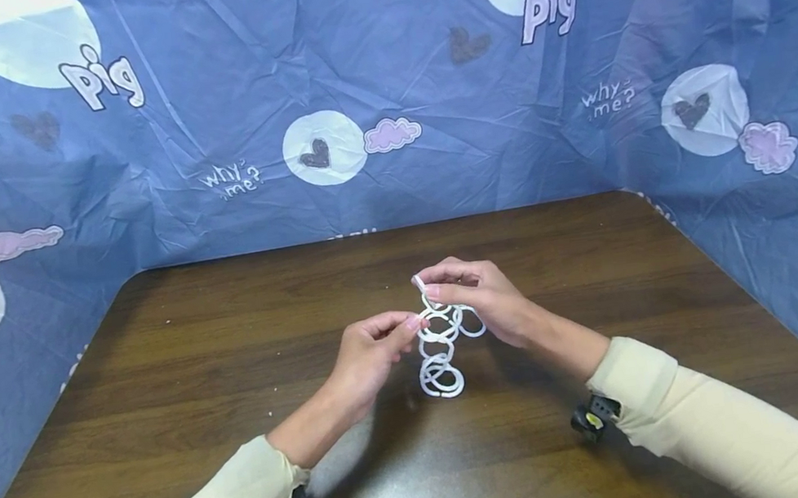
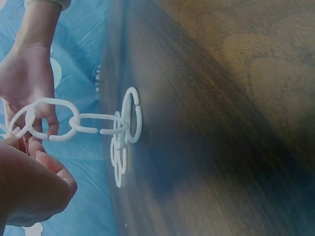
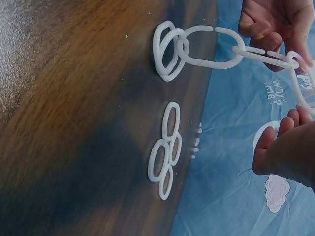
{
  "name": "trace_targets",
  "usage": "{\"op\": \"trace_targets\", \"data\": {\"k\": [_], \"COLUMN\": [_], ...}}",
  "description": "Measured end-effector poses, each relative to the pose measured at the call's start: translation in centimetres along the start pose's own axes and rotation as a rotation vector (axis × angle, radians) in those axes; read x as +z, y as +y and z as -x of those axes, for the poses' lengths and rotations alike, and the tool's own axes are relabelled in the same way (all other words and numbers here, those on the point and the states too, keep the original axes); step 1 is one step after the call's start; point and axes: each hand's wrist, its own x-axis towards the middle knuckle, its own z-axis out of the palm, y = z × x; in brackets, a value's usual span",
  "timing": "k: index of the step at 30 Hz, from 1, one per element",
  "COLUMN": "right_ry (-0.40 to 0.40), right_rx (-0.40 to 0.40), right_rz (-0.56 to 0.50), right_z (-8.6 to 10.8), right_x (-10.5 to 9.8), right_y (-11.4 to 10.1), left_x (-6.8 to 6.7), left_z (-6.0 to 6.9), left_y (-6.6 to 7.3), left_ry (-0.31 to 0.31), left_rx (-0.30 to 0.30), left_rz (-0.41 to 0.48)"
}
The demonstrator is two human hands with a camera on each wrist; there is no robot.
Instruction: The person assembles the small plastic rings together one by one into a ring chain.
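A chain of white split plastic rings (image 1: 451,393) hangs between the two hands, its lower rings resting on the tabletop. My left hand (image 1: 370,355) pinches one ring of the chain between thumb and fingertips. Above and to the right, my right hand (image 1: 484,293) pinches the topmost white ring (image 1: 418,283), which appears nearly edge-on in the head view. In the right wrist view the linked rings (image 3: 211,65) run from the table up to both hands. Where the two upper rings meet, the fingers partly hide them.
Several more white rings (image 3: 149,162) lie in a cluster on the dark wooden table (image 1: 228,301), beyond the chain. A blue printed cloth (image 1: 377,54) hangs around the table's back and sides. Small white specks dot the wood.
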Motion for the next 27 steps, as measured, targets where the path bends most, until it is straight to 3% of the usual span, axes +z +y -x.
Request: {"op": "trace_targets", "data": {"k": [10, 19, 22, 27], "right_ry": [-0.012, 0.12, 0.161, 0.218], "right_rx": [-0.056, -0.157, -0.25, -0.495], "right_rz": [0.224, 0.39, 0.472, 0.732], "right_z": [0.5, 0.8, 0.7, 0.6], "right_x": [-0.1, -1.2, -1.2, -1.5], "right_y": [0.2, 0.9, 1.0, 1.2], "left_x": [-0.3, -0.6, -0.6, -0.6], "left_z": [-0.1, 0.1, 0.1, 0.1], "left_y": [0.1, -0.1, -0.2, -0.6], "left_ry": [0.032, 0.033, 0.028, 0.018], "left_rx": [-0.008, -0.028, -0.039, -0.051], "left_rz": [0.014, 0.009, 0.005, -0.015]}}
